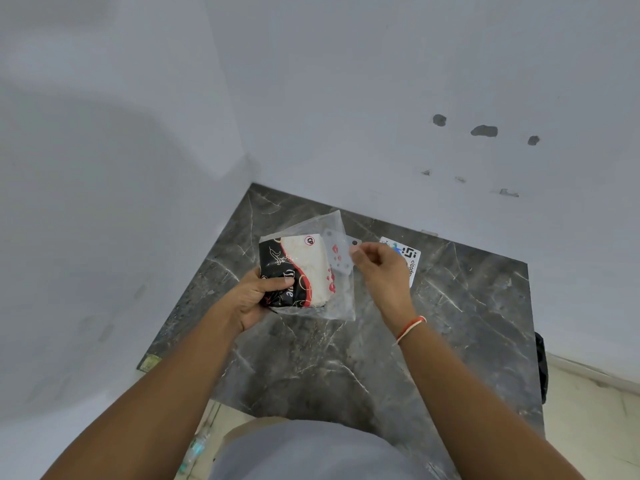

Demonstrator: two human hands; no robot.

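A folded black, white and red printed cloth (301,268) sits inside a clear plastic bag (341,299), held just above a dark marble tabletop (346,362). My left hand (256,296) grips the lower left corner of the bagged cloth, thumb on top. My right hand (377,268) pinches the bag's translucent flap (337,252), which has red heart marks, at its upper right edge. A red and white thread band circles my right wrist.
A white card (412,258) with a printed code lies on the tabletop behind my right hand. The table stands in a corner between two pale walls. A dark object (541,362) hangs at the table's right edge, and pale floor tiles lie beyond it.
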